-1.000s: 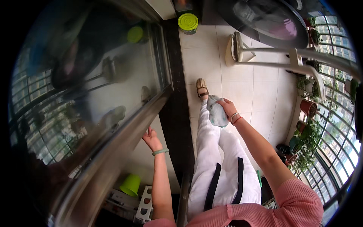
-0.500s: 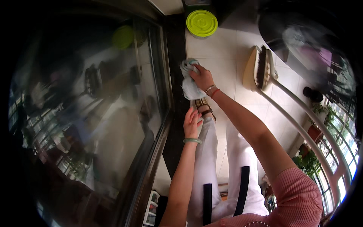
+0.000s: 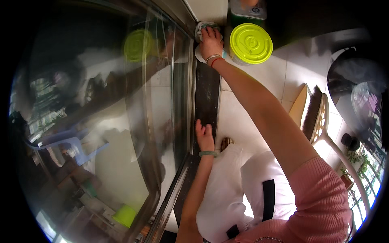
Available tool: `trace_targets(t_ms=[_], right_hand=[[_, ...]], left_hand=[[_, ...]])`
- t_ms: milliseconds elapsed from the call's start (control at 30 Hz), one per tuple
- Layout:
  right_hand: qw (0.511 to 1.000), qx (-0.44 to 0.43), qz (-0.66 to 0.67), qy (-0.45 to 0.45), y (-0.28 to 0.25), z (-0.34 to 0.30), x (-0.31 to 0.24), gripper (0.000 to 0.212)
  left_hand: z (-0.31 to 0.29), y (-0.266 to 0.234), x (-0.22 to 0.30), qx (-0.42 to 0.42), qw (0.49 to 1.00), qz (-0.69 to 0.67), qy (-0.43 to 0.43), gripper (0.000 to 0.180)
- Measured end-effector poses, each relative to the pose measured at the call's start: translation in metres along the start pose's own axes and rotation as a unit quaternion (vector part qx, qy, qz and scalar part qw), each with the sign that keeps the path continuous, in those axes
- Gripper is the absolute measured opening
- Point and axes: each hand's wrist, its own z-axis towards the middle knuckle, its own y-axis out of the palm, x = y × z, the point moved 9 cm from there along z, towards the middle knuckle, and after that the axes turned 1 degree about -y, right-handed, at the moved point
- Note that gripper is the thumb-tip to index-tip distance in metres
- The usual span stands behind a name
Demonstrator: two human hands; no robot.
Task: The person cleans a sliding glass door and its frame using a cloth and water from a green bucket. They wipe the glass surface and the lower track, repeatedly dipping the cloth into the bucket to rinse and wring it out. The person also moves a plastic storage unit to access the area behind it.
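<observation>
While the right arm (image 3: 259, 107) was stretched forward, the cloth (image 3: 199, 33) was grasped from above by the right hand (image 3: 211, 43) at the far end of the dark threshold strip (image 3: 207, 91), close to the metal frame (image 3: 191, 89) of the sliding glass door (image 3: 133, 121) and the pale wall (image 3: 206, 10). The fingers were bent over its bunched upper part; the thumb could not be made out, so tightness of grip was not judged. This overhand hold was presumably adopted so that pressure could be applied through the palm. The left hand (image 3: 205, 138) was held empty over the strip nearer the body, its fingers loosely curled and released; contact with the strip could not be confirmed. It was possibly extended for balance during the long reach. The tub with the lime-green lid (image 3: 250, 43) was placed just right of the cloth on the tiled floor (image 3: 239, 117), seemingly so that the strip would not be obstructed.

The cloth was seen to be soft and crumpled, greyish white with teal-green patches; a paler flap was exposed at its near side. Wetness could not be determined.
</observation>
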Motion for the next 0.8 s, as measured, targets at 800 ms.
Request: trace_targets(t_ms=[800], right_hand=[[0.933, 0.037, 0.349, 0.081, -0.061, -0.094, 0.016, 0.047]], left_hand=[[0.022, 0.001, 0.005, 0.08, 0.995, -0.045, 0.04, 0.057]])
